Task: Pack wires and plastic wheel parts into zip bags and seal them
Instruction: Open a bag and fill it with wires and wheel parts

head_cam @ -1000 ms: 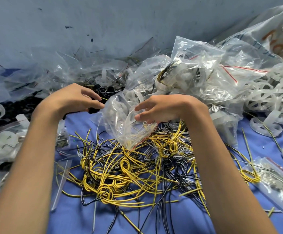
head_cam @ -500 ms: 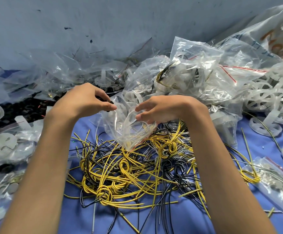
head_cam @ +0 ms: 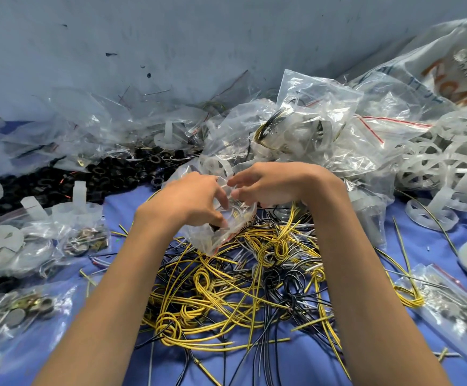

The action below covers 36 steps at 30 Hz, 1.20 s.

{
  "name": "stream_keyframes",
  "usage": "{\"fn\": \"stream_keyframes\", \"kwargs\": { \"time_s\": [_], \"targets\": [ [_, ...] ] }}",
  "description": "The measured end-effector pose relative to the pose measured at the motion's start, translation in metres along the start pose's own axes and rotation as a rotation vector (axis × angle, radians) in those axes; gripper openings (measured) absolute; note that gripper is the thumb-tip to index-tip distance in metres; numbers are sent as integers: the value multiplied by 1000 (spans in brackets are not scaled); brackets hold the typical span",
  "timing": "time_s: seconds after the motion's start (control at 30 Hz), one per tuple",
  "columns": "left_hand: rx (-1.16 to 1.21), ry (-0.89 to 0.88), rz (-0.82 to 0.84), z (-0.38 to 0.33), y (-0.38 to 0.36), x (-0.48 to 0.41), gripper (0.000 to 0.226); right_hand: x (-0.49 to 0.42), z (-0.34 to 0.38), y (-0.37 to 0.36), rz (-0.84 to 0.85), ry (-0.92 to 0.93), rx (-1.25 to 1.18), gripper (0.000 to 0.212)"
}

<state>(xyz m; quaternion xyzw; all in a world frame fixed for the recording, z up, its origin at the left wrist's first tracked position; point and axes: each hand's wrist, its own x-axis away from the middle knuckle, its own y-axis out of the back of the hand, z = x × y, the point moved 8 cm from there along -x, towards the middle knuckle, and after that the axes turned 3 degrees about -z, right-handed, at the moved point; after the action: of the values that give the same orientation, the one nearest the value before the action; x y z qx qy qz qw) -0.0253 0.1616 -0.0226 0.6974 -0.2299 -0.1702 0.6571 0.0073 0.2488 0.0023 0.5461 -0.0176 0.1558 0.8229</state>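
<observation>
Yellow and black wires [head_cam: 243,277] tangled across blue cloth [head_cam: 121,207], black rings [head_cam: 107,176] heaped at left, white plastic wheels [head_cam: 438,165] piled at right, filled bags [head_cam: 310,135] behind. Clear zip bag [head_cam: 215,235] above the tangle, between both hands. Left hand [head_cam: 190,199] pinching its mouth, possibly a small dark part too. Right hand [head_cam: 271,182] pinching the opposite edge.

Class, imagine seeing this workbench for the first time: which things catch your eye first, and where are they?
The tangle of yellow and black wires sprawls across the blue cloth in the centre foreground. Just above it, the left hand and right hand work a clear zip bag. White plastic wheels heap up at the right.
</observation>
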Motion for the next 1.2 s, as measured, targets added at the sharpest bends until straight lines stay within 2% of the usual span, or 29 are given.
{"fn": "stream_keyframes", "kwargs": {
  "time_s": [0.13,0.33,0.47,0.53,0.63,0.7,0.73,0.8,0.9,1.2],
  "targets": [
    [-18,49,-12,8,0,-2,48,-1,-2,1,-13,5,-15,50],
    [68,110,-28,14,5,4,39,1,0,-1,3,9,0,45],
    [124,105,-113,12,22,10,43,4,8,-3,33,22,-85,38],
    [153,90,-152,10,32,14,44,5,11,2,-1,33,5,41],
    [151,49,-334,7,54,19,45,7,14,12,-89,37,112,43],
    [164,61,-488,7,71,26,46,10,19,19,-147,80,52,33],
    [172,64,-514,8,75,27,48,11,21,22,-171,104,32,25],
    [161,34,-419,6,69,26,49,13,18,24,-172,120,30,12],
    [125,-8,-206,0,49,24,56,14,7,13,-48,58,99,9],
    [150,-41,-154,-3,44,21,56,8,-29,-20,240,-152,240,27]
  ]
}}
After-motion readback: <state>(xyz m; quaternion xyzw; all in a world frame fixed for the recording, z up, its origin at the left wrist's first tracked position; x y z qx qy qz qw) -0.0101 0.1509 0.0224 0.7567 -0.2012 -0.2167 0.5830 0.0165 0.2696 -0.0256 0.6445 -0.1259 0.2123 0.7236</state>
